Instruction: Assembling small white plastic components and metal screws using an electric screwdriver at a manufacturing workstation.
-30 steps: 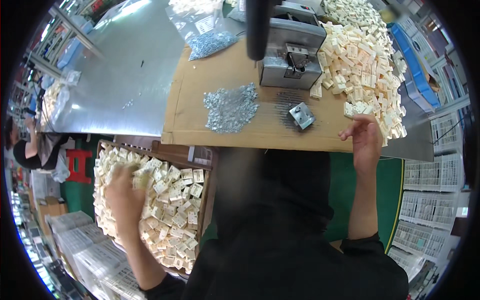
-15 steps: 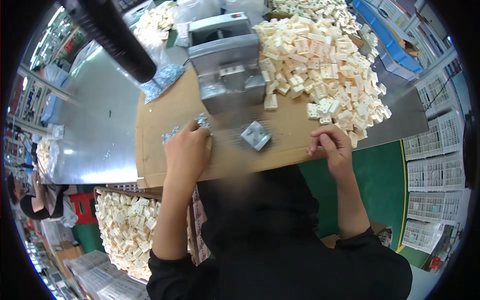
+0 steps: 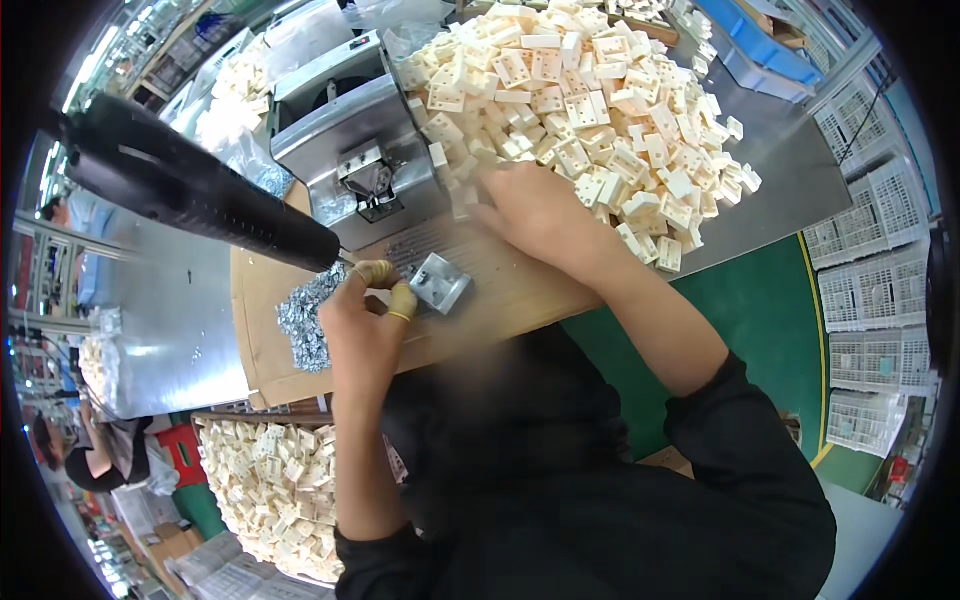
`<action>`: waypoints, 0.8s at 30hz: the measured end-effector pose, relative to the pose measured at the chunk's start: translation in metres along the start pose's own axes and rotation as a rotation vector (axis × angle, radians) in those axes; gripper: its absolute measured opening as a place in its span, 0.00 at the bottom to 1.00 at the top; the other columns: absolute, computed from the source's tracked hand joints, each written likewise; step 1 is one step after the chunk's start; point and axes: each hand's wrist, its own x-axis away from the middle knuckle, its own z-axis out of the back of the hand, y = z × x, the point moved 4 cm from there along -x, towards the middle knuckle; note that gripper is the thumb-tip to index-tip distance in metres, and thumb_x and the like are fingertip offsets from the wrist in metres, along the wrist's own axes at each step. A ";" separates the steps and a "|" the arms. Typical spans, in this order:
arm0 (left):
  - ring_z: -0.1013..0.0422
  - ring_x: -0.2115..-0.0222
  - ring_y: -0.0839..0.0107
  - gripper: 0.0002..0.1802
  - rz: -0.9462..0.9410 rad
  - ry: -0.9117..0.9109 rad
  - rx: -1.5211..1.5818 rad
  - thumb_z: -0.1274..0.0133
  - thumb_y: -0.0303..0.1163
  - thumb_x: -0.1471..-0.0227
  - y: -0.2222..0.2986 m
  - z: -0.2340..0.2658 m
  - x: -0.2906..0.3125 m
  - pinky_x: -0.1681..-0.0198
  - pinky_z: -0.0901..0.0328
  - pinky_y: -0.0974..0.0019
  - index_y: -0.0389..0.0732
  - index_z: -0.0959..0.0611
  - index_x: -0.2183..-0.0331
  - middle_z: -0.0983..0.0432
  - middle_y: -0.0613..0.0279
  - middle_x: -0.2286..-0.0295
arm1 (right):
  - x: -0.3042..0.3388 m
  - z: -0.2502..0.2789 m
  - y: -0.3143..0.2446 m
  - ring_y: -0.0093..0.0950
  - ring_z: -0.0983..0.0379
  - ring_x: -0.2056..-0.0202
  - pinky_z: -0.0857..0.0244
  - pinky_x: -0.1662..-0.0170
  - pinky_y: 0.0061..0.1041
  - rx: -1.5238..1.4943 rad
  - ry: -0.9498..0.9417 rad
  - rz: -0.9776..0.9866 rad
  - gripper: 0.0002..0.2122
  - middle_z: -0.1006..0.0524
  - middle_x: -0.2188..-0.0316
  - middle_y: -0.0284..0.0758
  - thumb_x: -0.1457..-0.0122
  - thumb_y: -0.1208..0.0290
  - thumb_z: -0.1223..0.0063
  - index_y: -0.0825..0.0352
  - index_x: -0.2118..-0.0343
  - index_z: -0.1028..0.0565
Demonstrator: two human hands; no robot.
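Observation:
My left hand [image 3: 362, 318], with pale covers on thumb and forefinger, is pinched closed beside a small metal block fixture [image 3: 440, 283]; what lies between the fingertips is too small to make out. A black cylindrical power screwdriver [image 3: 205, 195] hangs from the left, its tip just above that hand. Small silvery metal parts [image 3: 308, 320] lie heaped to the left of the hand. My right hand [image 3: 535, 208] reaches to the near left edge of a large pile of cream plastic blocks with holes [image 3: 590, 95]; its fingertips are blurred, and their grip is unclear.
Behind the hands stands a grey metal box-shaped machine [image 3: 365, 150] with an open top. Brown cardboard [image 3: 270, 362] covers part of the steel table [image 3: 185, 320]. More cream blocks fill a container [image 3: 275, 490] below left. White crates [image 3: 870, 300] and a blue bin [image 3: 765, 50] stand right.
My right hand has moved left and forward to the block pile. My left hand has shifted from the small metal parts toward the fixture. The screwdriver hangs lower, and the view has turned.

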 end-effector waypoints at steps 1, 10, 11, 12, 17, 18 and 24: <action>0.33 0.80 0.84 0.08 0.018 0.003 0.063 0.39 0.22 0.51 -0.003 -0.008 0.000 0.76 0.37 0.75 0.32 0.15 0.65 0.19 0.64 0.73 | -0.002 -0.002 0.003 0.45 0.21 0.68 0.27 0.61 0.41 0.006 0.000 -0.007 0.12 0.20 0.72 0.46 0.43 0.67 0.40 0.71 0.62 0.23; 0.31 0.82 0.78 0.08 -0.081 0.072 -0.041 0.37 0.22 0.53 0.004 -0.021 0.004 0.76 0.37 0.71 0.32 0.14 0.66 0.20 0.59 0.74 | -0.008 -0.006 0.000 0.46 0.21 0.66 0.27 0.60 0.40 -0.094 0.006 0.040 0.17 0.21 0.70 0.47 0.46 0.62 0.35 0.73 0.62 0.24; 0.31 0.82 0.77 0.09 -0.113 0.107 -0.063 0.37 0.22 0.53 0.005 -0.022 0.005 0.76 0.37 0.70 0.32 0.13 0.66 0.21 0.58 0.74 | -0.007 -0.003 0.000 0.46 0.21 0.67 0.27 0.60 0.39 -0.173 -0.043 0.004 0.16 0.21 0.70 0.48 0.47 0.64 0.35 0.73 0.63 0.24; 0.31 0.82 0.77 0.09 -0.103 0.116 -0.062 0.37 0.22 0.53 0.009 -0.019 0.007 0.76 0.37 0.70 0.32 0.13 0.66 0.21 0.58 0.74 | -0.008 -0.001 -0.002 0.47 0.21 0.68 0.26 0.61 0.38 -0.256 -0.090 -0.022 0.15 0.20 0.69 0.48 0.48 0.66 0.35 0.72 0.64 0.24; 0.25 0.76 0.60 0.09 -0.014 0.082 0.022 0.35 0.20 0.55 0.004 -0.014 0.015 0.71 0.30 0.61 0.33 0.15 0.67 0.24 0.54 0.71 | 0.017 0.005 -0.005 0.28 0.21 0.69 0.26 0.65 0.26 -0.642 -0.144 -0.157 0.12 0.20 0.68 0.39 0.44 0.74 0.38 0.72 0.59 0.24; 0.25 0.76 0.60 0.09 -0.003 0.092 0.028 0.35 0.20 0.55 0.002 -0.014 0.016 0.71 0.30 0.61 0.33 0.15 0.67 0.24 0.54 0.71 | 0.024 0.006 -0.006 0.19 0.23 0.70 0.26 0.67 0.21 -0.834 -0.157 -0.231 0.11 0.22 0.66 0.34 0.41 0.77 0.39 0.72 0.56 0.25; 0.31 0.81 0.74 0.07 -0.003 0.103 0.085 0.36 0.20 0.52 0.001 -0.016 0.015 0.75 0.37 0.69 0.32 0.13 0.66 0.22 0.58 0.72 | 0.026 -0.017 -0.033 0.24 0.20 0.58 0.23 0.54 0.23 -1.104 0.009 -0.159 0.11 0.20 0.60 0.38 0.41 0.82 0.40 0.73 0.56 0.24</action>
